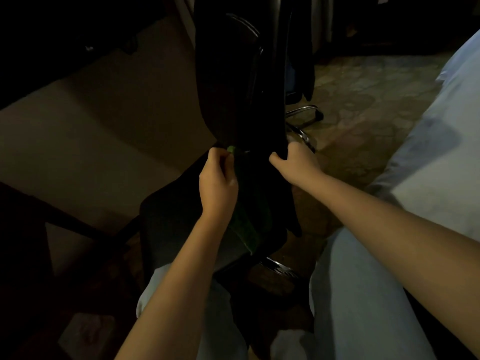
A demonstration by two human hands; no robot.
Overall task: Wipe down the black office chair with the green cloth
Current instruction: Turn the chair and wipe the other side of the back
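Note:
The black office chair (233,81) stands right in front of me in dim light, its backrest rising toward the top of the view and its seat (171,224) below. My left hand (218,183) grips the green cloth (246,229) at the lower edge of the backrest; a small green tip shows above the fingers and the rest hangs down over the seat. My right hand (293,162) grips the right edge of the chair's backrest, fingers curled round it.
A pale wall or panel (91,126) runs along the left. Chrome base legs (304,113) of the chair stick out to the right over a patterned floor (376,105). My legs in light jeans (358,294) fill the bottom. A pale fabric surface (446,141) lies at the right.

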